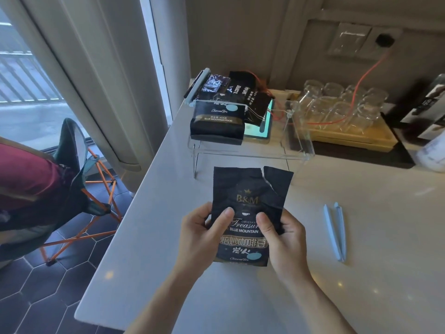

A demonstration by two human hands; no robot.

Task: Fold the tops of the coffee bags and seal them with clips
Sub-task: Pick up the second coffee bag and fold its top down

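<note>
Both hands hold the coffee bag upright near the counter's front edge: left hand and right hand pinch its sides, thumbs in front, likely steadying the torn top for folding. A blue clip lies open, well right.

The bag is black with gold lettering and a pale blue dot, the clip pale blue, the surface off-white, the rack clear, the cable orange, the tray yellowish, and the floor dark hexagon-tiled.
</note>
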